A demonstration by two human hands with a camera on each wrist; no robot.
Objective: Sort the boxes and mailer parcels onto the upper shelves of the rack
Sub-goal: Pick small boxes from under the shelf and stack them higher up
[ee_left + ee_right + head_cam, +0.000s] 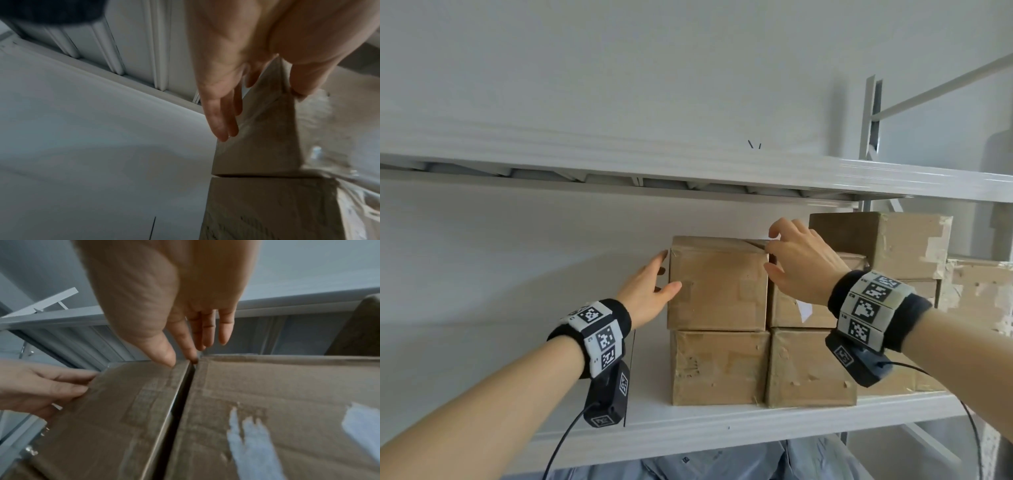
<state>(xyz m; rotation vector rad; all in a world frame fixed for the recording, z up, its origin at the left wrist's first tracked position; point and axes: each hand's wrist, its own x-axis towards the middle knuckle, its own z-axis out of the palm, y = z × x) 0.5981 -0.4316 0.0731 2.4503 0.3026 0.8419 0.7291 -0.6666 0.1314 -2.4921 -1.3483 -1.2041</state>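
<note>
A brown cardboard box [719, 284] sits on top of a second box [719, 368] on the white shelf [688, 423]. My left hand [652, 286] lies with straight fingers along the top box's left side [267, 138], thumb on its front face. My right hand [791, 260] is at the box's upper right corner. Its fingers are straight. The thumb touches the front edge [123, 410] and the index tip reaches into the gap beside the neighbouring box [267, 394]. Neither hand curls round anything.
Right of the stack stand two more stacked boxes [808, 368], then a taller taped box [893, 243] and others at the far right. Another shelf [688, 161] runs close above. The shelf left of the stack is bare white. A rack upright [869, 116] rises at right.
</note>
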